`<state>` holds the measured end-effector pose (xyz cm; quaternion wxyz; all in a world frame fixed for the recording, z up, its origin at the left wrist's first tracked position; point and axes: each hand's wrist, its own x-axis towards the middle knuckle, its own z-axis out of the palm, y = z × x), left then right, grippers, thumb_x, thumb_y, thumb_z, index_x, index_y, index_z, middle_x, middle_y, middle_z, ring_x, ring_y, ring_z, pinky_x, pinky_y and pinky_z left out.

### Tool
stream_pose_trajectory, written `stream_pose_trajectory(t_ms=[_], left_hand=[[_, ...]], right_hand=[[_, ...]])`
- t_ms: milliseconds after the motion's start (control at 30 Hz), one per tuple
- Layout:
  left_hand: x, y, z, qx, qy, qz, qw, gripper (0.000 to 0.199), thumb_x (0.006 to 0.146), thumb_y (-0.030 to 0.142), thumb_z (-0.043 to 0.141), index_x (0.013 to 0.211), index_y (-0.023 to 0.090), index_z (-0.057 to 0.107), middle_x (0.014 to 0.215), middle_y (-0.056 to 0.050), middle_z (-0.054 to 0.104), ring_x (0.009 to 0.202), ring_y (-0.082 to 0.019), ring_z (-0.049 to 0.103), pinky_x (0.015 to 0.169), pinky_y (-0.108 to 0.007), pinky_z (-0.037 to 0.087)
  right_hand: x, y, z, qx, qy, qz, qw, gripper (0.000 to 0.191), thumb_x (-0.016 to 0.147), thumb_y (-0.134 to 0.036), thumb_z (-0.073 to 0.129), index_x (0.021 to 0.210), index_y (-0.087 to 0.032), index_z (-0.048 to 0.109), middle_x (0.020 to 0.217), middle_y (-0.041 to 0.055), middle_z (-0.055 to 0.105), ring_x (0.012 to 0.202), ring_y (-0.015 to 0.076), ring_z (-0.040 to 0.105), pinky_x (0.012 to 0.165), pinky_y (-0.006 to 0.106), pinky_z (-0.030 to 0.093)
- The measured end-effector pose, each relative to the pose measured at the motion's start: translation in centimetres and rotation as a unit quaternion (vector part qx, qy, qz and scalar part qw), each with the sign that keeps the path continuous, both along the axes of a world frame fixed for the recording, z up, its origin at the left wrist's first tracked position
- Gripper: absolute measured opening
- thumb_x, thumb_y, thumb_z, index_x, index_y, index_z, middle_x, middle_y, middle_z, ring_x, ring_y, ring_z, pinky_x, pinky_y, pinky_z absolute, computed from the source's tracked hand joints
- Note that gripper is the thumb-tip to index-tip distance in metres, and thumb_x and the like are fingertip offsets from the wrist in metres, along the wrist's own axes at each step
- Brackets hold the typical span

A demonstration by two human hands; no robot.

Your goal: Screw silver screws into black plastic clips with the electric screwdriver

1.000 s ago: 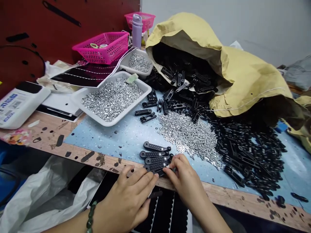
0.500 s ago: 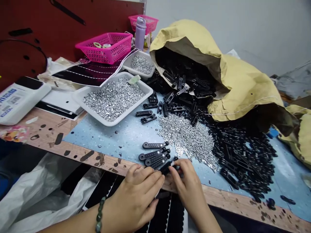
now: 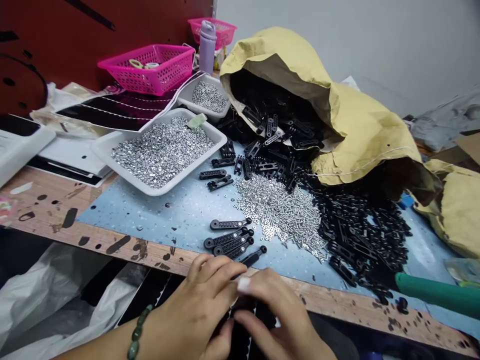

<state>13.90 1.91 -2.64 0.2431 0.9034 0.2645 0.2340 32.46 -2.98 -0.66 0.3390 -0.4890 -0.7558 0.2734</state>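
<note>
In the head view, the left hand (image 3: 198, 307) lay across the desk's (image 3: 337, 296) front edge, its fingers close together beside the near ends of the black links (image 3: 232, 246). Whether it gripped anything could not be told. The right hand (image 3: 281, 312) was blurred just in front of that edge, thumb and forefinger somewhat apart and near the left fingertips; whether it held a part could not be told either. A white wrap (image 3: 243, 284) showed on one finger.

Four links lay roughly side by side near the front edge, and a slimmer one (image 3: 254, 256) slanted just right of them. Beyond were loose nuts (image 3: 258, 192) and screws (image 3: 303, 220), with a black heap (image 3: 367, 245) toward the desk's right end.

The step in hand looked like close finger work at the front edge; the next move seemed to call for steady left fingers and a precise right pinch.
</note>
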Motion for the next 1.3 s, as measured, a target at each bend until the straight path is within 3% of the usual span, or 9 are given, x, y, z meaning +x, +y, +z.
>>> stream_pose_trajectory(t_ms=[33,100,233,300,433,600,833,1067,1300], left_hand=[[-0.2,0.0,0.4,-0.015,-0.011,0.003,1.0,0.039,0.08,0.018,0.052,0.119,0.018,0.056,0.123,-0.007,0.056,0.115,-0.024,0.046,0.102,-0.039,0.035],[-0.7,0.0,1.0,-0.034,-0.026,0.042,0.998,0.042,0.08,0.018,0.051,0.123,0.018,0.053,0.126,-0.008,0.053,0.118,-0.024,0.045,0.099,-0.036,0.04],[-2.1,-0.3,0.7,-0.032,-0.026,0.162,0.986,0.053,0.086,0.019,0.046,0.138,0.015,0.037,0.135,-0.012,0.045,0.122,-0.025,0.041,0.097,-0.038,0.04],[-2.3,-0.6,-0.2,-0.004,-0.019,0.156,0.988,0.047,0.087,0.019,0.048,0.134,0.019,0.044,0.13,-0.008,0.052,0.12,-0.025,0.044,0.099,-0.041,0.034],[-1.8,-1.2,-2.2,0.061,-0.003,0.128,0.99,0.037,0.087,0.03,0.059,0.124,0.023,0.056,0.118,-0.001,0.064,0.11,-0.023,0.052,0.104,-0.042,0.02],[-1.7,-1.4,-3.3,0.075,0.032,0.128,0.988,0.038,0.09,0.035,0.055,0.126,0.023,0.055,0.121,-0.002,0.064,0.111,-0.022,0.053,0.103,-0.042,0.018],[-2.2,-1.1,-3.3,0.077,0.053,0.117,0.989,0.036,0.091,0.032,0.053,0.127,0.024,0.054,0.121,-0.002,0.063,0.111,-0.021,0.053,0.104,-0.041,0.017],[-2.1,-1.0,-3.3,0.071,0.044,0.121,0.989,0.033,0.092,0.03,0.053,0.123,0.023,0.057,0.122,-0.001,0.063,0.111,-0.02,0.052,0.104,-0.041,0.016],[-1.7,-1.0,-3.2,0.063,0.057,0.121,0.989,0.041,0.09,0.029,0.053,0.13,0.024,0.051,0.121,-0.001,0.062,0.112,-0.021,0.052,0.103,-0.041,0.019]], right_hand=[[-0.5,0.0,0.3,-0.003,0.015,0.027,1.0,0.03,0.086,-0.011,0.052,0.112,-0.027,0.049,0.09,0.0038,0.062,0.082,0.0177,0.059,0.074,0.031,0.051],[-0.9,0.4,0.6,-0.02,0.058,0.017,0.998,0.021,0.086,-0.009,0.052,0.099,-0.025,0.054,0.081,0.0012,0.062,0.074,0.0151,0.059,0.068,0.027,0.05],[0.4,2.1,0.1,-0.119,0.135,-0.114,0.977,0.006,0.086,-0.019,0.054,0.088,-0.023,0.059,0.078,0.001,0.062,0.071,0.0148,0.059,0.062,0.025,0.049],[1.2,3.4,-0.6,-0.178,0.126,-0.143,0.965,0.008,0.086,-0.024,0.055,0.083,-0.021,0.062,0.076,0.0015,0.062,0.07,0.0152,0.059,0.061,0.026,0.048],[1.4,5.4,-2.1,-0.241,0.086,-0.098,0.962,0.009,0.083,-0.024,0.057,0.079,-0.02,0.063,0.077,0.001,0.063,0.073,0.0153,0.059,0.066,0.029,0.047],[0.2,6.4,-2.5,-0.237,0.019,-0.075,0.968,0.01,0.081,-0.019,0.056,0.077,-0.02,0.064,0.076,0.0007,0.063,0.072,0.0146,0.058,0.066,0.028,0.044],[0.6,6.8,-2.5,-0.273,0.043,-0.063,0.959,0.009,0.082,-0.022,0.055,0.077,-0.019,0.063,0.075,0.0007,0.063,0.069,0.014,0.057,0.062,0.026,0.044],[-0.2,6.6,-2.0,-0.228,-0.067,-0.038,0.971,0.012,0.082,-0.016,0.053,0.076,-0.02,0.062,0.074,0.0001,0.062,0.067,0.0136,0.056,0.06,0.026,0.042],[-0.7,5.7,-3.0,-0.186,-0.113,-0.094,0.971,0.009,0.082,-0.018,0.052,0.088,-0.022,0.049,0.071,-0.002,0.06,0.055,0.0118,0.053,0.05,0.023,0.039]])
